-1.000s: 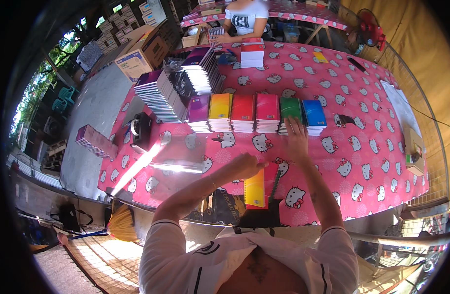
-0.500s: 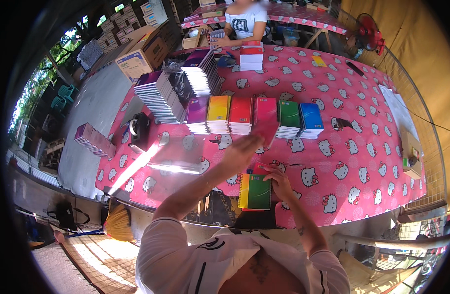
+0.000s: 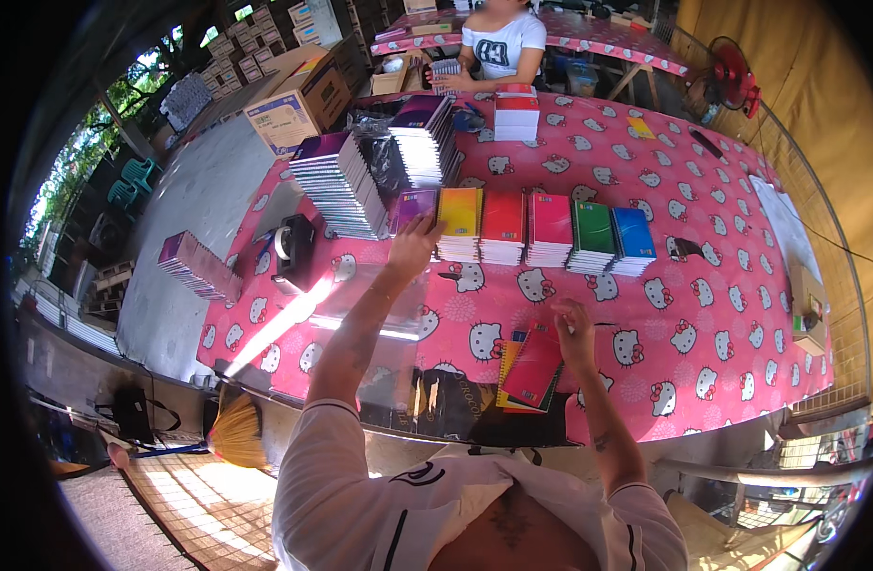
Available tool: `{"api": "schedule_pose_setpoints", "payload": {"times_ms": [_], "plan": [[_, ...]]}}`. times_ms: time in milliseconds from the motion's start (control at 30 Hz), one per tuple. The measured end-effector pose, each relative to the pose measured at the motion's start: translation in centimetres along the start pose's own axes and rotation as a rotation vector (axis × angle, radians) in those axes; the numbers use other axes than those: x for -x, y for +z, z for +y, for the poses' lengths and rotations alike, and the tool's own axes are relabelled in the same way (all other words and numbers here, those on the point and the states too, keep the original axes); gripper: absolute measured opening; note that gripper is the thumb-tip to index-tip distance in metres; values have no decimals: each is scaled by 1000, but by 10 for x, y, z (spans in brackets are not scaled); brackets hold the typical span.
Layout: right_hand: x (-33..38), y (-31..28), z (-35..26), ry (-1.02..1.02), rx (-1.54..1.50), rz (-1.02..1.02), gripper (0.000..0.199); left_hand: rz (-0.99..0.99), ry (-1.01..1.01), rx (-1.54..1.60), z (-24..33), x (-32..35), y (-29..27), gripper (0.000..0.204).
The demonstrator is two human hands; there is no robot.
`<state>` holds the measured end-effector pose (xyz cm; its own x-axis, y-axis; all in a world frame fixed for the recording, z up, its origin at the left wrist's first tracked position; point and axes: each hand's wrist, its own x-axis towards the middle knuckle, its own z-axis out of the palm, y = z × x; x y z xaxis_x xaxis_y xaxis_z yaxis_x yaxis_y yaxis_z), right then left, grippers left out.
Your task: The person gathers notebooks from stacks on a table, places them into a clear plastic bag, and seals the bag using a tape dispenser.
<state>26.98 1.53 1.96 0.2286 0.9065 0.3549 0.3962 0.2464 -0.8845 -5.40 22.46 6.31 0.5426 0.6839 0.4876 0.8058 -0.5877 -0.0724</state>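
Note:
My left hand [image 3: 414, 247] reaches to the front of the purple notebook stack [image 3: 417, 204], its fingers closed at the edge of the top notebook. That stack is the leftmost in a row with yellow [image 3: 459, 211], red [image 3: 503, 217], pink [image 3: 551, 219], green [image 3: 591, 228] and blue [image 3: 632, 230] spiral notebook stacks. Close to me lies a small fanned pile, topped by a tilted pink notebook [image 3: 535, 369]; yellow, green and blue edges peek out beneath. My right hand [image 3: 575, 333] hovers by its upper right corner, fingers loosely bent and apart, holding nothing.
Taller notebook stacks [image 3: 336, 186] stand behind the row at left, near a tape dispenser [image 3: 292, 252] and a cardboard box [image 3: 303, 100]. Another purple stack [image 3: 198, 266] sits at the left edge. Across the table a person [image 3: 501, 52] holds notebooks. A red fan [image 3: 733, 71] stands far right.
My left hand has moved from the pink stack to the purple one. A pink notebook now covers the green one on the near pile. My right hand has drawn slightly off the pile.

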Motion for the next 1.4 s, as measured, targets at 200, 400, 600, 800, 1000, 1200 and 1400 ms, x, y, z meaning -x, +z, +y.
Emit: {"api": "schedule_pose_setpoints", "payload": {"times_ms": [200,400,600,800,1000,1200,1400], "plan": [[12,50,-71,-160,170,71,53,101,-27,353,103,24,-61,26],[22,22,-108,145,-23,-262,87,-256,13,1177,161,28,-132,36],[47,11,-96,570,-838,-193,45,-665,186,1399,161,12,-101,52],[60,-27,-36,640,-766,228,34,-478,350,1118,156,15,-174,57],[92,-1,43,440,74,315,33,-131,478,1264,171,32,-90,43],[88,-16,-3,861,-898,196,34,-125,-20,737,169,106,-5,36],[68,19,-19,816,-699,47,39,-624,-651,1408,206,111,0,43]]}}
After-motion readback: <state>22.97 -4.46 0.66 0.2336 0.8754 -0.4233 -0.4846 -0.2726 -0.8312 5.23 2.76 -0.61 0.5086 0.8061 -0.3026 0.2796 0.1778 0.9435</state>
